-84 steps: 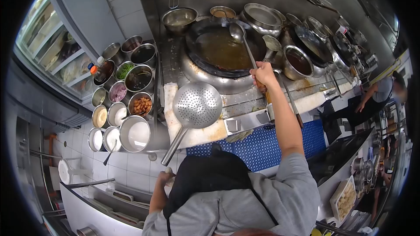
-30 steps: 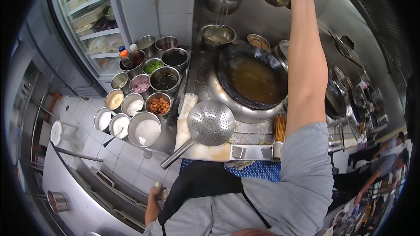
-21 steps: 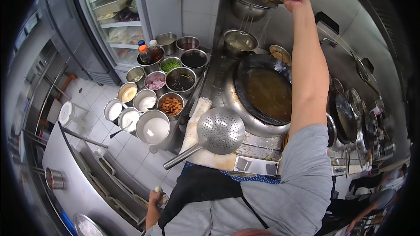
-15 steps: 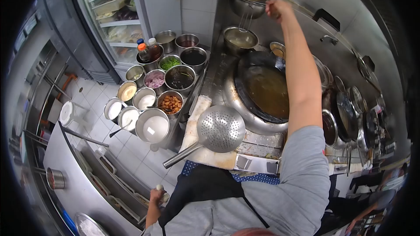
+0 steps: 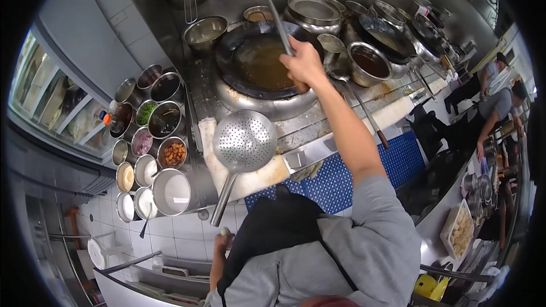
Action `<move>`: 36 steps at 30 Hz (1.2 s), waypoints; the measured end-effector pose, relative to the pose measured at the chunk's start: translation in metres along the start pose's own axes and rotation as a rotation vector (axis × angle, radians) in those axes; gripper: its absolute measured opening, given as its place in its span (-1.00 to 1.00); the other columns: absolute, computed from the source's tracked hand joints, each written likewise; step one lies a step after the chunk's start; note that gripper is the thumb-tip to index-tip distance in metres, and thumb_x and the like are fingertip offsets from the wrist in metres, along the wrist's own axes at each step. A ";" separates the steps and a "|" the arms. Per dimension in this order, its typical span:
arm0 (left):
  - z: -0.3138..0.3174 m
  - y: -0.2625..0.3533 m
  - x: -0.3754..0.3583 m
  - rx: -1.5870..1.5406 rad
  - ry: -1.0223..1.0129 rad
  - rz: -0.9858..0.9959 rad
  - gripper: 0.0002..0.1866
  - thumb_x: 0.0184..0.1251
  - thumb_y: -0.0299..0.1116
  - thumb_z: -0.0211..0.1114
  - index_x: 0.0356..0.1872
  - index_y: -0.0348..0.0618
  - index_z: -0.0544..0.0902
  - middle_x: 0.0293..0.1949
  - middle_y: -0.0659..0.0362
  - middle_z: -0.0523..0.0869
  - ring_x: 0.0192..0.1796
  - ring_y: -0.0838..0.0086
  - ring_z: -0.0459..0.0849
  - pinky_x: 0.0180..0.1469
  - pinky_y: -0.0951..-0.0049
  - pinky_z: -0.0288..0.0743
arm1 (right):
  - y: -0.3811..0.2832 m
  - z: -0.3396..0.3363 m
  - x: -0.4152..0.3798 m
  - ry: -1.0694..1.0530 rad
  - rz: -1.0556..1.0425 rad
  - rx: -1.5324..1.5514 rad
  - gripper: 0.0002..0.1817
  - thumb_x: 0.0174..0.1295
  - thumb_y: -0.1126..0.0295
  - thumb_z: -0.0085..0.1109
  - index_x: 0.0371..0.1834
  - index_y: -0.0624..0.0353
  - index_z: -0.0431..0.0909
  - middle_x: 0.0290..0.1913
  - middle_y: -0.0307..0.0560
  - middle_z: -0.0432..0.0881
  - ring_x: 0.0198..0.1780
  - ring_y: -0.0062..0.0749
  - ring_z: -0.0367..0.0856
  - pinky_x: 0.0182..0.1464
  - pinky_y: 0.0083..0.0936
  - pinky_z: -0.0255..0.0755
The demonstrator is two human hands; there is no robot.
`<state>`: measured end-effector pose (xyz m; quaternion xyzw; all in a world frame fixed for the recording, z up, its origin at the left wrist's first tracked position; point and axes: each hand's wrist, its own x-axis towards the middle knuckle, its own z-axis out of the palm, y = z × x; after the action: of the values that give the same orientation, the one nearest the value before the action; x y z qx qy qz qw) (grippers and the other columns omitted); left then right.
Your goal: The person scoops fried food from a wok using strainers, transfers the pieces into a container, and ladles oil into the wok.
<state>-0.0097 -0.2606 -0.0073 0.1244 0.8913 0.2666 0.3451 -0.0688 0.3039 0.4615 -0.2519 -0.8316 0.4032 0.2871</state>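
Right hand (image 5: pixel 304 65) at upper centre of the frame, fist closed round the long handle of a ladle (image 5: pixel 272 8). Ladle bowl lifted near the top edge, above and behind the wok (image 5: pixel 259 62), not touching it. Handle slants down-right into the grip.

Wok sits in a steel ring on the cooking surface (image 5: pixel 205 88), holding brownish-yellow liquid. Hand is over the wok's right rim.

Left hand (image 5: pixel 223 240) low in the frame, lower centre-left, beside the dark apron. Fingers curled around something small and pale; cannot tell what it is.

Perforated skimmer (image 5: pixel 243 141) lies at centre, bowl resting on a pale cloth, handle pointing down-left past the surface edge.

Left of the skimmer: a cluster of round steel containers (image 5: pixel 165 119) with sauces, chopped greens, red onion, fried brown pieces, white powders.

Behind the wok: a steel bowl (image 5: pixel 205 31) and a strainer above it, upper left. To the right, more pots and pans in a row.

Two other people stand at the far right edge.
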 end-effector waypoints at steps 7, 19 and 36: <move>-0.011 -0.014 0.028 0.052 -0.016 -0.117 -0.45 -0.12 0.03 0.43 -0.35 -0.37 0.69 -0.31 -0.16 0.72 -0.17 0.09 0.73 -0.13 0.21 0.55 | 0.089 -0.028 -0.051 -0.065 0.299 -0.019 -0.65 0.00 0.49 0.16 -0.09 0.32 0.56 -0.64 -0.04 0.57 -0.65 -0.36 0.60 -0.56 -0.40 0.46; 0.018 -0.067 0.006 0.092 -0.081 -0.042 -0.45 -0.02 0.02 0.32 -0.25 -0.38 0.69 -0.25 -0.24 0.70 -0.10 0.01 0.72 -0.12 0.10 0.56 | 0.114 -0.023 -0.050 -0.083 0.732 0.930 -0.88 0.15 0.49 0.21 -0.41 0.20 0.44 -0.57 -0.14 0.55 -0.68 -0.56 0.46 -0.66 -0.68 0.42; 0.022 -0.042 0.015 0.012 -0.015 -0.129 -0.45 -0.13 -0.13 0.45 -0.24 -0.50 0.65 -0.27 -0.23 0.71 -0.16 0.08 0.74 -0.18 0.15 0.59 | 0.053 -0.035 -0.003 -0.170 0.774 1.998 -0.79 0.16 0.60 0.03 -0.24 0.49 0.22 -0.42 -0.03 0.43 -0.53 -0.41 0.51 -0.51 -0.64 0.56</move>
<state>-0.0071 -0.2807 -0.0522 0.0710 0.8964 0.2373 0.3676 -0.0332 0.3497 0.4354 -0.1206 -0.0063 0.9802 0.1568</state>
